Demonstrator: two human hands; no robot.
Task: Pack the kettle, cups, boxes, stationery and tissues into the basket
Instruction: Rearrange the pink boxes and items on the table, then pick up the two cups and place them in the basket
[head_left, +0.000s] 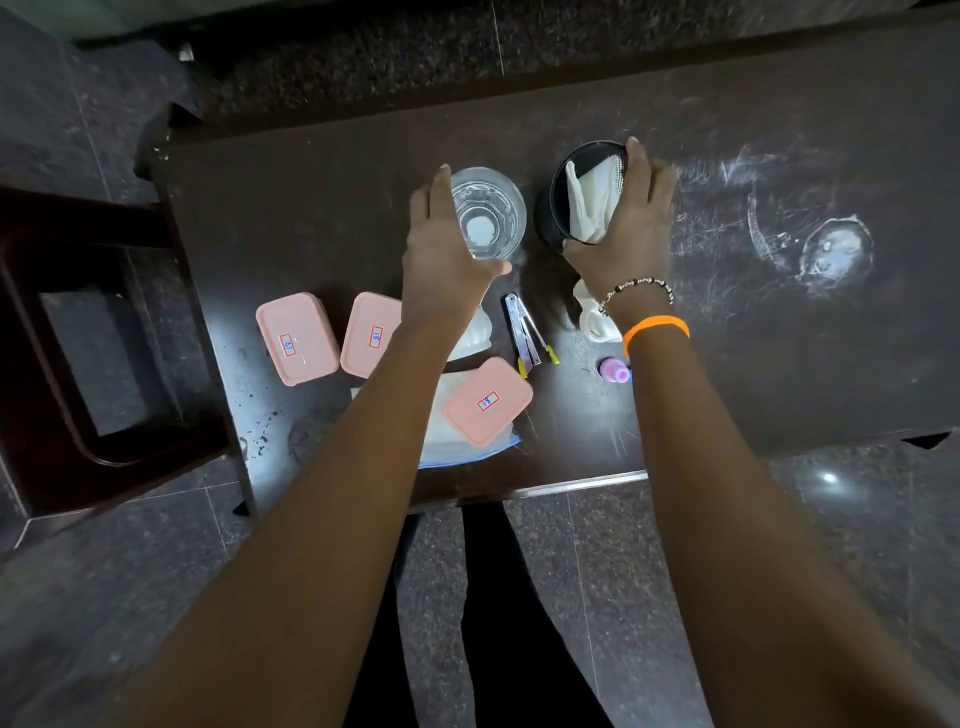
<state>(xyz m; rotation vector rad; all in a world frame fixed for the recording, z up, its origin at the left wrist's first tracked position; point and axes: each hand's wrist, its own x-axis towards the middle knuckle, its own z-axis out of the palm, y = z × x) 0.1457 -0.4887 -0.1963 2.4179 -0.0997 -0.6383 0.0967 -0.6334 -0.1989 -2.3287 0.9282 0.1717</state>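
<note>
My left hand (444, 249) wraps the near left side of a clear glass cup (491, 213), thumb on its near edge. My right hand (626, 223) grips the right side of a black round holder (558, 202) that has a white tissue (589, 197) inside. Three pink lidded boxes (296, 338) (370, 332) (488, 401) lie nearer me, the last on a flat white tissue pack (441, 421). A metal stapler (521, 332) with yellow-tipped pens lies between my arms. White cups (597, 319) (474, 335) are partly hidden under my right wrist and left forearm. I see no basket or kettle.
A small purple bottle (614, 371) stands by my right forearm. The dark table (779, 312) has white scratch marks on its right half. A dark wooden chair (78, 364) stands to the left of the table. The table's near edge (582, 483) is just before my legs.
</note>
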